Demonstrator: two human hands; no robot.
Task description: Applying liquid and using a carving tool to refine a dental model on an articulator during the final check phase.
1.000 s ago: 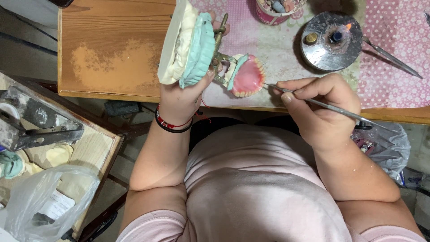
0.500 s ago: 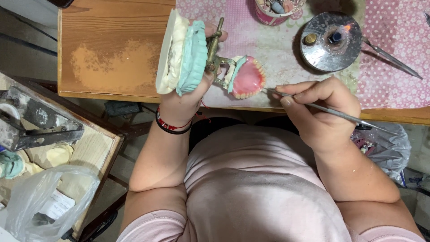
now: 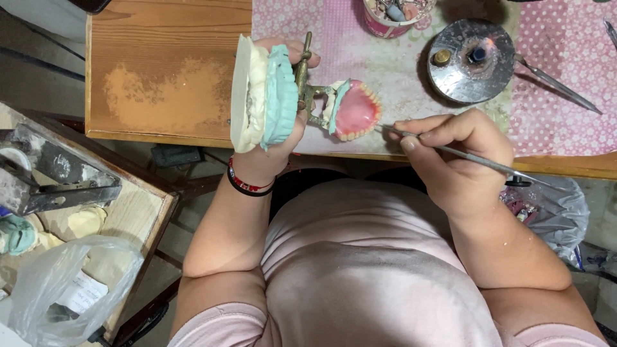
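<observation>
While the plaster model (image 3: 260, 96) is clasped by the left hand (image 3: 273, 138), a metal tool (image 3: 463, 154) is pinched by the right hand (image 3: 459, 157) beside the pink denture (image 3: 355, 110).

The hinged dental model (image 3: 302, 96) is opened wide and held above the front edge of the bench (image 3: 167, 77), just past where the bare wood meets the pink dotted cover. Its left half is a cream plaster block (image 3: 247, 96) faced with a pale green cast (image 3: 279, 93), standing on edge. A brass hinge frame (image 3: 305, 83) joins it to the right half, a pink wax denture (image 3: 355, 110) ringed with small cream teeth, its hollow facing up. A thin metal tool (image 3: 463, 154) slants down to the right, its tip touching the denture's right rim.
</observation>
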